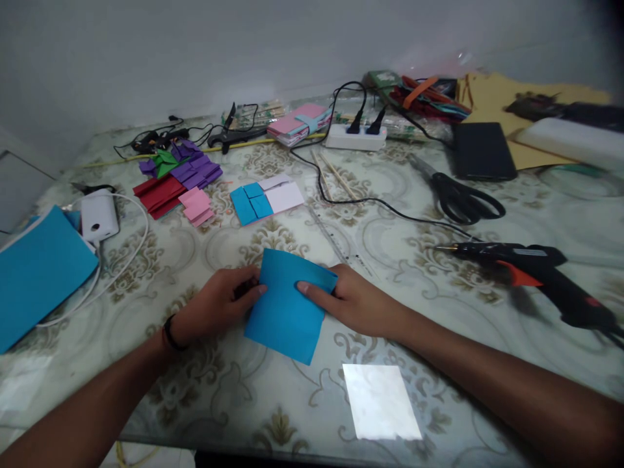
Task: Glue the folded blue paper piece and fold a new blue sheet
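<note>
A blue sheet of paper (287, 312) is held up over the middle of the table, tilted towards me. My left hand (229, 296) pinches its left edge, thumb on the front face. On the right side, my right hand (348, 299) grips it with the thumb lying across the front; the other fingers are hidden behind. Beyond the paper lies a transparent ruler (334, 237). A folded blue and white paper piece (266, 198) rests further back. To the right of the paper, near the front edge, is a bright white square (383, 402), either paper or reflected light.
Folded red paper (160, 195), purple paper (197, 170) and pink paper (196, 207) lie back left. Blue sheets (46, 279) and a white cabled device (99, 216) are at left. A glue gun (536, 266), black scissors (461, 195) and a power strip (355, 138) stand right and back.
</note>
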Tool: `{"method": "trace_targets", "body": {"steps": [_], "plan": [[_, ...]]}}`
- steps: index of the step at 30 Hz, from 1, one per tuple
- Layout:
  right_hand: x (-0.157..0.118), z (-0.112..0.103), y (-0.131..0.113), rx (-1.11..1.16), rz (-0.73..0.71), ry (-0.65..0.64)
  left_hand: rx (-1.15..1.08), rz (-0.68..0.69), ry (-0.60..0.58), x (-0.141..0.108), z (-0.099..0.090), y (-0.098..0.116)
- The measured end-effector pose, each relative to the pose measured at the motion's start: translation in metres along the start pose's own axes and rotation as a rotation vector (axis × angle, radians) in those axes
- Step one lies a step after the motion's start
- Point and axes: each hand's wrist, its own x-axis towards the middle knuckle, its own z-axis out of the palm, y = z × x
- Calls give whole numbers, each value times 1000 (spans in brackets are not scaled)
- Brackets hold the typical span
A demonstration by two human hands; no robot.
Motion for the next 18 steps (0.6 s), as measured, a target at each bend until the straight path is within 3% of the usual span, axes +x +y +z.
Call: {"method": "trace_targets", "body": {"steps": [18], "plan": [[0,0,-1,-44,19,1,22,-17,-1,0,-1,-1]]}}
